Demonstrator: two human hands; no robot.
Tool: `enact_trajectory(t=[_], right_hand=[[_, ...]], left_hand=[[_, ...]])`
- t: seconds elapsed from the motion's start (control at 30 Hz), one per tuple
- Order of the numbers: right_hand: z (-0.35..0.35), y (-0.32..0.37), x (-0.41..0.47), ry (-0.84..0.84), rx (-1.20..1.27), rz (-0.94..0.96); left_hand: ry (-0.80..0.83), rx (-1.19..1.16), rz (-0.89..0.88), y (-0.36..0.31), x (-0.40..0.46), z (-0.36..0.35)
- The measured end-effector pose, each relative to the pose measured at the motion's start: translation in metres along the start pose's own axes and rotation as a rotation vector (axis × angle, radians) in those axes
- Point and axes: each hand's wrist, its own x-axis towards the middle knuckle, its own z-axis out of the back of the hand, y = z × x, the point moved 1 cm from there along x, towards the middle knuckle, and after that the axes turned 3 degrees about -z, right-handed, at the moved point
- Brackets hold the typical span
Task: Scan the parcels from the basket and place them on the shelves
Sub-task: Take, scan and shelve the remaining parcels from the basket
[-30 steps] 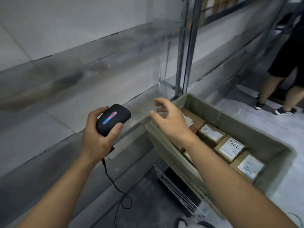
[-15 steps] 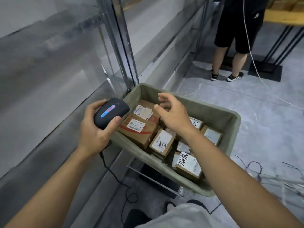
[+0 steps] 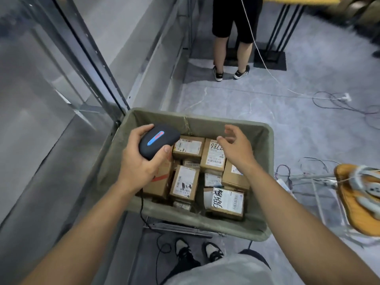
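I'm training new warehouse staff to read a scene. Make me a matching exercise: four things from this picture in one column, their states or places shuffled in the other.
Things:
1. scanner
2. right hand
3. parcel marked 786
4. basket

States:
A. open, above the parcels
B. holds many cardboard parcels
C. gripped in the left hand
D. lies at the far side of the basket

Pairs: 1-C, 2-A, 3-D, 4-B

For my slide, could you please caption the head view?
Left hand holds a scanner over a basket of parcels while the open right hand reaches in.
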Motion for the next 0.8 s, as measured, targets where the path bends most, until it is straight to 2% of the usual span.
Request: enact_trajectory(t=[0.3,0.8], right_hand=[[-0.023,-0.039,0.009,-0.082,-0.044,-0.121],[-0.080,-0.139,0.068,-0.073,-0.195,-0.450]], left_hand=[[0.174,-0.092,0.035,0.037,0.032,-0.036],[0.263,-0.053,0.199,0.091,0.048,-0.107]])
